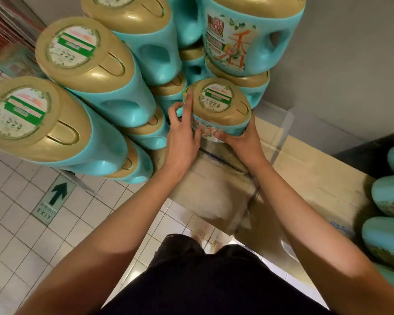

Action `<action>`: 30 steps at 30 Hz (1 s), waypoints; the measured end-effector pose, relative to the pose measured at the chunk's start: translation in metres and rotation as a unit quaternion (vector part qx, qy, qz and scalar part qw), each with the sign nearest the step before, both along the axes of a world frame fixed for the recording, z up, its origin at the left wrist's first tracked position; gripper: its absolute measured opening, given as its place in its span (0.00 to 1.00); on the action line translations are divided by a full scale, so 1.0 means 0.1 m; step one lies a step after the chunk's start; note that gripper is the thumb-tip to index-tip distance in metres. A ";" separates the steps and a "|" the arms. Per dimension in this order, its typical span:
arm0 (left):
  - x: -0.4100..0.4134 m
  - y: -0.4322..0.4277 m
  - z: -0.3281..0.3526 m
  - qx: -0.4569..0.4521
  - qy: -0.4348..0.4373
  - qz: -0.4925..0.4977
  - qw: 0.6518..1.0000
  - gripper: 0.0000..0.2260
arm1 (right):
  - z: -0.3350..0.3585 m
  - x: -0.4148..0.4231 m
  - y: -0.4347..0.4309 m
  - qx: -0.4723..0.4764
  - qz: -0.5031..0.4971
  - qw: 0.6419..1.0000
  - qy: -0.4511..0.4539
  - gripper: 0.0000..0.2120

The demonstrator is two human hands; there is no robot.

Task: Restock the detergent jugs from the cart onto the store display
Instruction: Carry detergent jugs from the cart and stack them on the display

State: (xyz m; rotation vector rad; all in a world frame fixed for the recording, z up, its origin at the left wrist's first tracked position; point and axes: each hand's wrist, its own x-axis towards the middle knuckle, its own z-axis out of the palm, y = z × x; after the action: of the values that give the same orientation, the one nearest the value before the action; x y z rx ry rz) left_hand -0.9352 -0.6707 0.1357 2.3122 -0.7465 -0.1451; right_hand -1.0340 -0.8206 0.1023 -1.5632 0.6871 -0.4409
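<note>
1. Left hand (183, 133) and right hand (245, 140) clamped the teal plastic detergent jug with the gold cap (216, 105) between them, thumbs on its near side.
2. It sat upright over the brown cardboard box (316, 178), just beside the stacked display of matching teal jugs (114, 92).
3. Placing step, I judged; next called for seating it flush, releasing, then reaching for the teal jugs on the cart (389, 194).

The green floor sign (52, 200) reads EXIT under an arrow. One jug (253, 35) shows a big red 香 on its label; the smaller print is blurred.
</note>
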 end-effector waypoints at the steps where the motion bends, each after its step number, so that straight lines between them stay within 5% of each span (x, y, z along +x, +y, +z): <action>1: 0.00 0.00 -0.01 0.001 -0.001 -0.001 1.000 0.39 | -0.01 0.00 -0.01 0.000 0.003 1.000 0.002 0.42; 16: 0.06 0.05 -0.03 -0.027 0.040 -0.014 0.999 0.39 | -0.04 0.01 -0.03 0.006 0.004 1.000 0.021 0.39; 23: -0.10 0.26 -0.12 -0.119 0.123 -0.016 0.985 0.33 | 0.06 -0.39 0.24 -0.020 -0.073 0.994 0.084 0.34; 30: -0.46 0.85 -0.07 -0.123 0.174 -0.092 0.973 0.12 | 0.29 -1.05 0.87 -0.046 -0.086 0.993 0.062 0.09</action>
State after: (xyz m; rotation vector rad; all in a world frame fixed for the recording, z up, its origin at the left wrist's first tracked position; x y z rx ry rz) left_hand -0.9809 -0.5853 0.1283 1.9123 -0.7495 -0.5002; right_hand -1.1391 -0.7336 0.1312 -1.6346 0.9118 -0.5125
